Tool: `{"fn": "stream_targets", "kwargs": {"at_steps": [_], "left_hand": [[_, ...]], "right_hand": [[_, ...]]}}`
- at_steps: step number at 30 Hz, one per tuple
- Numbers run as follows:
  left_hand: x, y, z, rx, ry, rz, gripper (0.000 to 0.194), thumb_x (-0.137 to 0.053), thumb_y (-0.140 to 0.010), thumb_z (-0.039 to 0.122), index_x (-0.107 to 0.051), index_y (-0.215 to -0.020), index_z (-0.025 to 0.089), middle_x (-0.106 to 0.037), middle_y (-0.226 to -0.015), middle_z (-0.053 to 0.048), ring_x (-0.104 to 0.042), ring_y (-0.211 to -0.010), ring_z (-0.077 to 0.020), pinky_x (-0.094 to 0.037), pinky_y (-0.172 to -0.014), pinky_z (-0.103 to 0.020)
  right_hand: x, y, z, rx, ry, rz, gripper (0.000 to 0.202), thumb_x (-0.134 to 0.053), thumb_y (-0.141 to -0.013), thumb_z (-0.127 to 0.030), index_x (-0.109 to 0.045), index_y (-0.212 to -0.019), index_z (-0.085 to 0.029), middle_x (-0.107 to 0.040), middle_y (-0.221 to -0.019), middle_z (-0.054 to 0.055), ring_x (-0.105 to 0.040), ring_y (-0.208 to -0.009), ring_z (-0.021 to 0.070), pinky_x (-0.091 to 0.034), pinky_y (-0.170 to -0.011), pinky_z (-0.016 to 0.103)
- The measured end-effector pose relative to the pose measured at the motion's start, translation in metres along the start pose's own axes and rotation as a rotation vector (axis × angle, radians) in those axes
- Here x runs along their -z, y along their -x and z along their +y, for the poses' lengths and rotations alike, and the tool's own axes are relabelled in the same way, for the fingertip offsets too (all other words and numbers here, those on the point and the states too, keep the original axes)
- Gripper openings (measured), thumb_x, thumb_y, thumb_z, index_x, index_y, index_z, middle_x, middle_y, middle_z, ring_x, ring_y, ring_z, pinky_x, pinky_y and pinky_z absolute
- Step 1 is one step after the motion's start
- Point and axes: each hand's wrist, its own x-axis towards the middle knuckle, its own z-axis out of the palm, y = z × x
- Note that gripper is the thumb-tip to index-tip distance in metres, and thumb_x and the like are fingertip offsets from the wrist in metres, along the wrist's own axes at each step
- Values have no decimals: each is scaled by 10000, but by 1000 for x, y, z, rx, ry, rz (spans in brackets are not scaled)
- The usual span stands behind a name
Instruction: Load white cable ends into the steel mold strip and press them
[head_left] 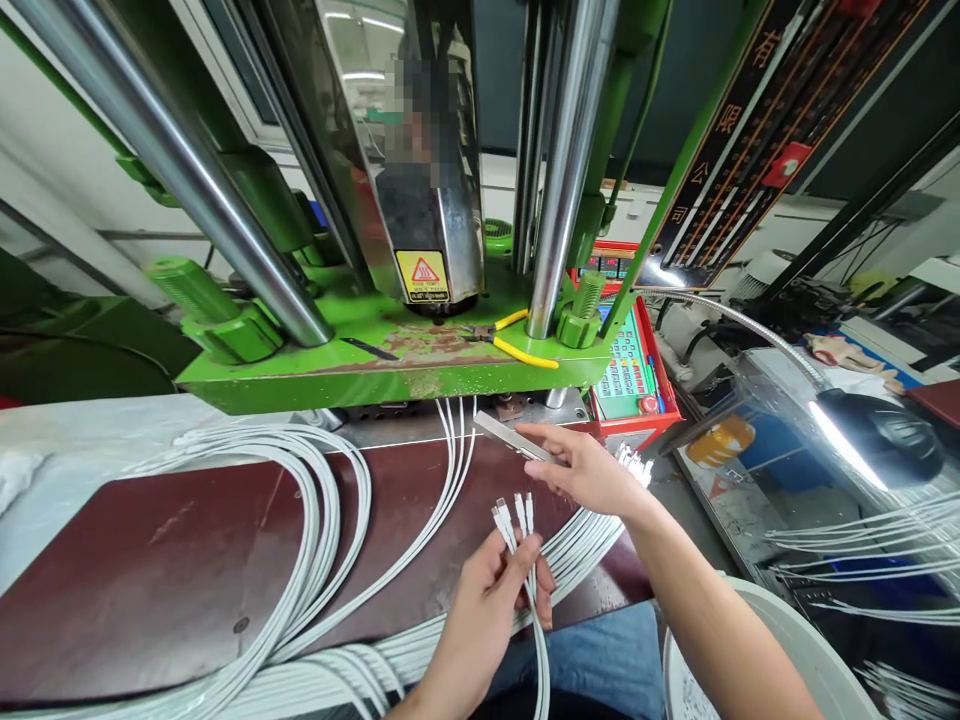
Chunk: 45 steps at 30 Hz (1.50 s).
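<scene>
White cables (pixel 540 650), silvery bar (pixel 505 435), maroon tabletop (pixel 172 570), green machine plate (pixel 315 368), yellow-handled pliers (pixel 525 355), red-framed control panel (pixel 626 365)

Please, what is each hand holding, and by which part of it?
The left hand holds several white cables just below their connectors. The right hand holds a flat grey bar by the end nearer the wrist.

On the machine's platform (pixel 292 383), pliers (pixel 489 335), with a thin strip (pixel 369 349) left of them. Before the platform, a tabletop (pixel 172 580) with looped cables (pixel 321 510) at left. Right of the platform, a control panel (pixel 630 365); farther right, a lamp (pixel 892 440).
</scene>
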Motion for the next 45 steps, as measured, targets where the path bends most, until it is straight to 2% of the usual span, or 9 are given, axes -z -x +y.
{"fn": "stream_targets", "kwargs": {"at_steps": [2, 4, 9, 13, 17, 22, 27, 32, 45], "left_hand": [[0, -2, 2, 30, 14, 7, 298, -534, -837, 440, -516, -722, 166, -564, -633, 13, -506, -459, -93, -419, -490, -240], [-1, -5, 4, 58, 46, 15, 293, -567, -812, 440, -509, -719, 168, -565, -626, 15, -503, -451, -98, -435, -484, -250], [0, -11, 8, 87, 17, 47, 301, -599, -794, 425, -542, -707, 143, -594, -621, -9, -528, -458, -106, -439, -481, -246], [2, -14, 7, 127, 14, 7, 303, -593, -801, 422, -594, -795, 120, -641, -646, -48, -582, -509, -134, -466, -546, -268], [2, -15, 9, 149, -2, -13, 297, -581, -807, 418, -590, -768, 123, -613, -575, -21, -542, -440, -109, -413, -497, -233], [2, -15, 11, 131, -34, 1, 291, -535, -836, 406, -580, -761, 128, -567, -516, 12, -477, -382, -82, -349, -459, -215], [3, -16, 11, 125, -110, 12, 284, -507, -855, 396, -569, -745, 141, -539, -492, 33, -440, -369, -66, -352, -497, -221], [5, -18, 8, 143, -144, 13, 289, -515, -844, 410, -557, -726, 150, -514, -474, 34, -412, -363, -74, -321, -453, -223], [1, -21, 10, 133, -141, 62, 287, -546, -823, 409, -552, -700, 149, -522, -491, 32, -406, -352, -68, -313, -442, -216]], "right_hand": [[-4, -9, 1, -79, -224, -61, 397, -511, -891, -323, -522, -1261, -176, -567, -729, -3, -506, -583, 96, -433, -552, 231], [-8, -15, 4, -103, -353, -81, 380, -476, -904, -301, -545, -1247, -153, -584, -737, 13, -518, -610, 100, -452, -586, 246], [-11, -14, 10, -107, -425, -122, 353, -507, -890, -251, -574, -1228, -179, -602, -717, 3, -532, -654, 108, -445, -624, 252], [-9, -11, 16, -121, -493, -130, 365, -523, -881, -252, -571, -1231, -157, -612, -718, 6, -531, -612, 99, -442, -626, 259], [-7, -11, 17, -163, -539, -140, 381, -546, -871, -269, -571, -1232, -152, -614, -713, 6, -532, -601, 97, -438, -626, 259], [-9, -11, 17, -164, -532, -160, 365, -564, -863, -273, -587, -1213, -173, -616, -712, -3, -529, -609, 103, -452, -641, 277], [-10, -11, 21, -149, -502, -146, 355, -561, -868, -280, -591, -1210, -188, -619, -704, -5, -538, -611, 105, -461, -622, 269], [-10, -10, 18, -160, -496, -163, 322, -550, -872, -259, -613, -1184, -207, -613, -690, -14, -537, -609, 95, -470, -604, 244], [-7, -8, 15, -92, -376, -163, 329, -504, -892, -215, -601, -1207, -217, -584, -668, -18, -521, -622, 103, -443, -627, 244]]}}
